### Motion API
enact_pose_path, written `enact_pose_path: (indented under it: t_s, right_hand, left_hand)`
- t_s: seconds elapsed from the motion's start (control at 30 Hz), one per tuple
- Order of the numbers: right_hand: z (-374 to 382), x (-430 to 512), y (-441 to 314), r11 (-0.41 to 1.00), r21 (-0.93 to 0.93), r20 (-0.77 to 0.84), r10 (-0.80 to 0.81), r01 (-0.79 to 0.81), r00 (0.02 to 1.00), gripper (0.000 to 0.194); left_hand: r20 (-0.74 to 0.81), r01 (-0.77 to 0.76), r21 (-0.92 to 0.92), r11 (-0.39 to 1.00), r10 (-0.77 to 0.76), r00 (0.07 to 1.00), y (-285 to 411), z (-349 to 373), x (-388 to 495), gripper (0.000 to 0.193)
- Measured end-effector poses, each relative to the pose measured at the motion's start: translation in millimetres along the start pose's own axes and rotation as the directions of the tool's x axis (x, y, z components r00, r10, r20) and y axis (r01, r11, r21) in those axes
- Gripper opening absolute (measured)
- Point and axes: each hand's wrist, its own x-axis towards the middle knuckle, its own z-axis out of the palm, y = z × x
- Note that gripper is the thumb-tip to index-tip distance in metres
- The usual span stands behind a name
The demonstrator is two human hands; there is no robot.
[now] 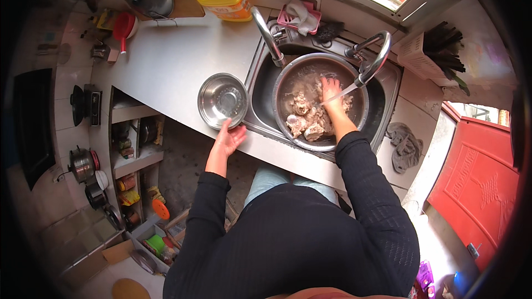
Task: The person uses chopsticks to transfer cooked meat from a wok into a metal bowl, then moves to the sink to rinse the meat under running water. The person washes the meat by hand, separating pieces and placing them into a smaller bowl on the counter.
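Note:
A large metal basin [279,110] sits over the double sink, holding cloudy water and several chunks of bony meat [314,131]. My right hand [331,91] is down in the basin among the meat. Its fingertips are partly hidden, so I cannot tell whether they grip a piece. Water runs from the right-hand faucet [368,75] in a stream beside that hand. Left of the sink, a stainless steel bowl [227,101] stands near the counter's front edge. My left hand [230,140] is at the bowl's near rim, palm turned up and fingers spread, holding nothing.
A second faucet [268,35] arches over the left sink basin [262,101]. Behind the sink are a pink soap tray [298,18] with a cloth and a dark scrubber [330,32]. A yellow pump bottle [224,0] stands at the back. A grey rag [405,147] lies to the right.

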Motion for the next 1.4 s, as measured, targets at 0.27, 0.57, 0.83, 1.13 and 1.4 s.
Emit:
enact_pose_path:
  t_s: [0.27,0.57,0.83,1.13,1.4]
  right_hand:
    - [-36,-49,-32,0.315,0.932,0.094,0.261,-0.177,0.961,0.051]
    - [-44,-68,-40,-0.010,0.978,0.192,0.407,-0.206,0.893,0.038]
    - [-58,-66,-49,0.443,0.893,-0.074,0.325,-0.082,0.943,0.035]
    - [-53,-57,-35,-0.181,0.930,0.367,0.372,-0.321,0.853,0.032]
    - [-76,-68,-64,0.634,0.712,-0.026,0.451,-0.300,0.892,0.031]
  left_hand:
    - [0.550,-0.081,0.245,0.966,-0.070,0.832,-59,140,5,0.056]
    - [0.502,0.108,-0.022,0.994,-0.082,0.861,-120,254,55,0.047]
    - [0.628,0.050,0.129,0.990,-0.120,0.769,-103,245,38,0.036]
    - [0.634,0.288,0.138,0.948,-0.308,0.710,-80,241,44,0.037]
    - [0.647,0.144,0.256,0.956,-0.280,0.709,-90,234,41,0.050]
